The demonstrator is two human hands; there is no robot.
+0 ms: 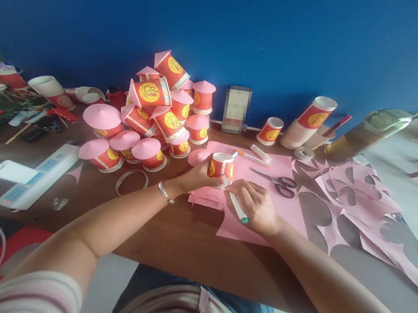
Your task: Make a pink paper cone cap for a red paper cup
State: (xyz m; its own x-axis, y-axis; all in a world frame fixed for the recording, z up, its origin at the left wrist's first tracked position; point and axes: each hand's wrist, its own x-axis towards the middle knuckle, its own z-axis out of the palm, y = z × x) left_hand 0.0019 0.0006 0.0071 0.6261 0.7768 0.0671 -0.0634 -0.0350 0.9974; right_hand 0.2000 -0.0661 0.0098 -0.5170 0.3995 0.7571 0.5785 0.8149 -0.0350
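My left hand (199, 177) is closed around a red paper cup (221, 167) with yellow emblems, its white rim facing up. In my right hand (253, 204) is a white marker (238, 207) with a green end; its other end meets the lower part of the cup. Beneath both hands lies pink paper (261, 228). Just behind my left hand a pink paper disc or cone (198, 156) is partly hidden. Scissors (279, 182) with dark handles rest on the paper right of the cup, and an orange-tipped marker (252, 158) and a white tube (261, 152) lie behind it.
Several red cups with pink cone tops (150, 91) are heaped at the left. A power strip (38, 176) with a white charger stands nearer. Rightward are a cup stack (309, 124), a tape roll (304, 154), a bottle (368, 132) and pink paper scraps (359, 193). A blue wall (226, 34) rises behind.
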